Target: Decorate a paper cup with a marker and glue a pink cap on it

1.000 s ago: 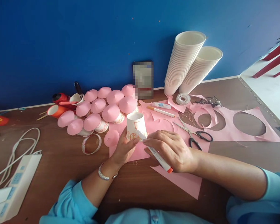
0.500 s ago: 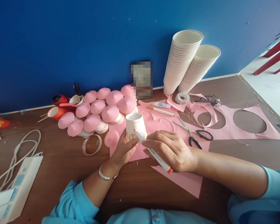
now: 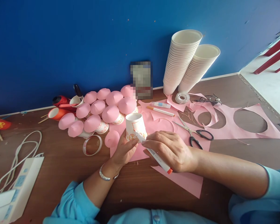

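My left hand (image 3: 126, 148) is wrapped round the lower part of a white paper cup (image 3: 133, 125), its open end facing up. Orange and red line drawings mark the cup's side. In my right hand (image 3: 169, 149) is a white marker pen (image 3: 159, 159) with a red end, its tip at the cup's wall. Just left of the cup, several cups topped with pink paper cones (image 3: 110, 114) stand close together. A loose pink cone (image 3: 112, 138) and a white paper ring (image 3: 92, 145) lie nearer to me.
Scissors (image 3: 193, 133), a glue bottle (image 3: 161, 105), another marker (image 3: 161, 111) and a tape roll (image 3: 182, 97) lie among cut pink paper (image 3: 228, 133). Two tall cup stacks (image 3: 182, 62) stand by the blue wall. A power strip (image 3: 25, 186) with its cable sits at left.
Both hands stay almost still round the cup. The marker's tip has shifted very slightly on the cup's side, and the whole view has drifted a little.
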`<state>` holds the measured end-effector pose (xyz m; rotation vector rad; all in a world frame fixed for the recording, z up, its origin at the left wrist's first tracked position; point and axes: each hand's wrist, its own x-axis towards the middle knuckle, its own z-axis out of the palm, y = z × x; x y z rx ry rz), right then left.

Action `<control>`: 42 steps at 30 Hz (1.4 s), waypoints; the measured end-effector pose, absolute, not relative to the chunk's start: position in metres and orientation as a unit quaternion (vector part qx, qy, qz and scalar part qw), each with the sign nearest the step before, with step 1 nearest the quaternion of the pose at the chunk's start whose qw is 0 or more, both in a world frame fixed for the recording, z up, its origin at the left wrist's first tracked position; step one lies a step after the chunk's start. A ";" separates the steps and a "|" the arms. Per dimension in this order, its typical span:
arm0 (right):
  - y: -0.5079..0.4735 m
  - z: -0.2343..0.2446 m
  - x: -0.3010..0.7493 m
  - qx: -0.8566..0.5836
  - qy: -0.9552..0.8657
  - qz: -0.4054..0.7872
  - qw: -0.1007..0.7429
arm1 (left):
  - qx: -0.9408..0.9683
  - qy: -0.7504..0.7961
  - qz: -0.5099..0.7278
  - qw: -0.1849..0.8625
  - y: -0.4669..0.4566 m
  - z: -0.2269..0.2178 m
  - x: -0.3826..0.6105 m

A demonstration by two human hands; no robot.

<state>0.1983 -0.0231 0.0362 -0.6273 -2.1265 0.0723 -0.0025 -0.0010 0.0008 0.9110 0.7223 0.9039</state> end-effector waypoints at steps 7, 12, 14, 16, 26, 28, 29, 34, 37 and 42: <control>-0.023 0.034 0.200 -0.249 -0.854 0.036 0.456 | 0.388 0.330 0.428 0.747 0.000 -0.001 -0.003; -0.021 0.034 0.202 -0.252 -0.851 0.049 0.458 | 0.366 0.333 0.433 0.753 0.001 -0.003 -0.004; -0.021 0.035 0.202 -0.255 -0.849 0.050 0.460 | 0.364 0.332 0.435 0.754 0.001 -0.003 -0.003; -0.021 0.036 0.202 -0.258 -0.847 0.049 0.462 | 0.357 0.329 0.438 0.757 0.001 -0.003 -0.003; -0.019 0.034 0.206 -0.271 -0.851 0.031 0.448 | 0.348 0.343 0.456 0.744 0.000 -0.010 -0.005; -0.019 0.033 0.206 -0.272 -0.849 0.034 0.452 | 0.351 0.341 0.453 0.746 0.001 -0.009 -0.005; -0.019 0.033 0.206 -0.273 -0.847 0.035 0.454 | 0.351 0.340 0.450 0.747 0.001 -0.009 -0.005; -0.018 0.033 0.206 -0.281 -0.841 0.034 0.461 | 0.338 0.335 0.448 0.757 0.000 -0.008 -0.006; -0.018 0.033 0.206 -0.278 -0.842 0.039 0.460 | 0.328 0.329 0.457 0.758 0.000 -0.008 -0.006; -0.019 0.031 0.206 -0.280 -0.840 0.043 0.462 | 0.327 0.332 0.455 0.759 0.001 -0.008 -0.005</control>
